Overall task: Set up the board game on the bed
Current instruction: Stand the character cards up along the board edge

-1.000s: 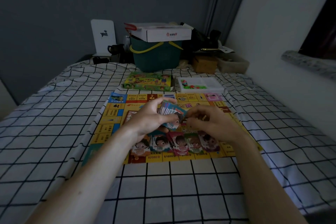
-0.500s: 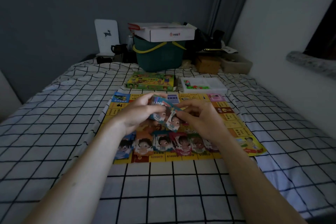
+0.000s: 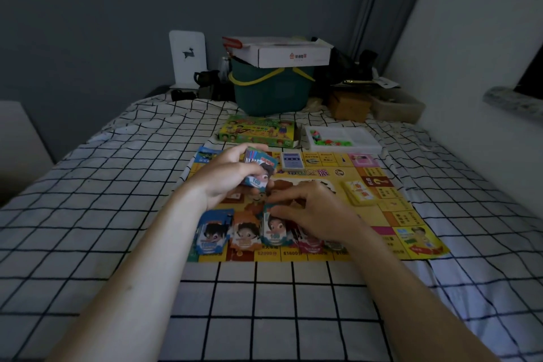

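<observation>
A yellow game board [image 3: 393, 214] lies flat on the checked bed sheet. My left hand [image 3: 226, 178] grips a stack of play money [image 3: 260, 167] above the board. My right hand [image 3: 311, 210] is lower, its fingertips pinching a teal note [image 3: 274, 229] onto a pile in a row of sorted money piles along the board's near edge: a blue pile [image 3: 211, 232], an orange pile [image 3: 245, 233], and a pink pile [image 3: 308, 242] partly hidden under my right hand. A purple card deck [image 3: 291, 161] and a yellow card deck [image 3: 360, 192] lie on the board.
Behind the board sit the green game box [image 3: 258, 131] and a white tray of small coloured pieces [image 3: 342, 138]. A green bucket [image 3: 271, 91] topped by a white carton, a brown box [image 3: 349, 106] and clutter stand at the bed's head. A white wall runs along the right.
My right hand has taken a teal note from the stack and moved it down onto the pile row. My left hand stays raised with the stack.
</observation>
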